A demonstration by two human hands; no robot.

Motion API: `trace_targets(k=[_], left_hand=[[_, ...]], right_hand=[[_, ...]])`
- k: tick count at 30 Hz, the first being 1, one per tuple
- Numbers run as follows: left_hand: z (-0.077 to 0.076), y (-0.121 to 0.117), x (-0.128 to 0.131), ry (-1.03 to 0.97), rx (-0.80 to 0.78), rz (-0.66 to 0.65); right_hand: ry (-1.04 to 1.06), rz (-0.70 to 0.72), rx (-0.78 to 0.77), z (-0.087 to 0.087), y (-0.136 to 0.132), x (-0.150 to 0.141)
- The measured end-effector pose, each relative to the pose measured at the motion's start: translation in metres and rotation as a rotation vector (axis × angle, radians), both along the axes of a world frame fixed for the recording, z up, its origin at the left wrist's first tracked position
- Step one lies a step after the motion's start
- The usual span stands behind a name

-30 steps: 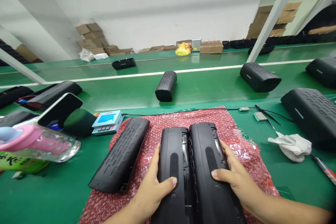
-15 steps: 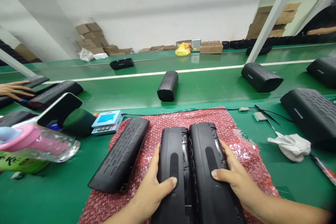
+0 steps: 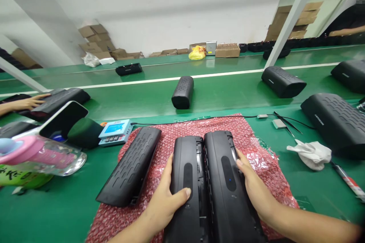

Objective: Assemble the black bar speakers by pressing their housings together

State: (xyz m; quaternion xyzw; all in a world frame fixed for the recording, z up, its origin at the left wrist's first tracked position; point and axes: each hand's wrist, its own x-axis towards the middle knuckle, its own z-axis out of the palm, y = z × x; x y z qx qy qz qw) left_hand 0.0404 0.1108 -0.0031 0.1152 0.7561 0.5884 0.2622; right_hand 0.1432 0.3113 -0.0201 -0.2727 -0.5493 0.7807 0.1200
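Two black speaker housings stand side by side, close together, on the red bubble wrap [image 3: 228, 123]. My left hand [image 3: 162, 201] is wrapped round the outer side of the left speaker [image 3: 186, 150], its thumb on the lower end of the dark oval panel. Along the outer side of the right speaker [image 3: 217, 146] lies my right hand [image 3: 256, 188], its thumb near the side edge, off the panel. A small blue light [image 3: 230, 179] glows on that panel. A textured black speaker cover [image 3: 132, 167] rests tilted to the left. Fingers behind both housings are hidden.
Left are a pink-lidded bottle [image 3: 51, 155], a phone [image 3: 64, 121] and a light-blue device [image 3: 115, 131]. Speakers stand on the green conveyor [image 3: 137, 102]. At right are tweezers [image 3: 288, 121], a white tissue [image 3: 312, 154] and another speaker [image 3: 336, 125]. A co-worker's hand [image 3: 32, 102] touches a speaker.
My right thumb has moved up and right off the panel, showing the blue light. My left hand stays put. The co-worker's hand at far left has shifted right onto a speaker.
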Motion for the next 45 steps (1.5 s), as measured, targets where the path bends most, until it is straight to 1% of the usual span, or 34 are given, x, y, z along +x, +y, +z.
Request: trace_targets(k=[5,9,12,15,17,21,26,30,38,45], left_hand=[[0.006,0.003,0.003,-0.050,0.017,0.002],[0.002,0.001,0.001,-0.008,0.007,-0.019],[0.001,0.001,0.000,0.016,0.006,-0.021],[0.005,0.003,0.001,0.012,-0.002,-0.006],[0.007,0.004,0.001,0.009,-0.022,-0.021],[0.008,0.004,-0.001,-0.009,-0.069,-0.057],[0.009,0.004,-0.002,-0.042,-0.048,-0.065],[0.012,0.006,-0.002,-0.041,-0.077,-0.076],[0.013,0.006,-0.002,-0.019,-0.102,-0.089],[0.009,0.005,-0.003,-0.029,-0.091,-0.071]], right_hand=[[-0.061,0.005,-0.045,0.002,0.000,0.000],[-0.078,0.021,-0.048,0.008,-0.001,0.001],[-0.091,0.033,-0.093,0.014,-0.003,0.001],[-0.084,0.034,-0.105,0.018,-0.004,0.001],[-0.078,0.030,-0.103,0.020,-0.005,0.001],[-0.080,0.025,-0.094,0.020,-0.005,0.001],[-0.090,0.031,-0.097,0.018,-0.005,0.001],[-0.091,0.036,-0.080,0.017,-0.004,0.001],[-0.098,0.031,-0.049,0.016,-0.004,0.001],[-0.098,0.033,-0.017,0.014,-0.003,0.000]])
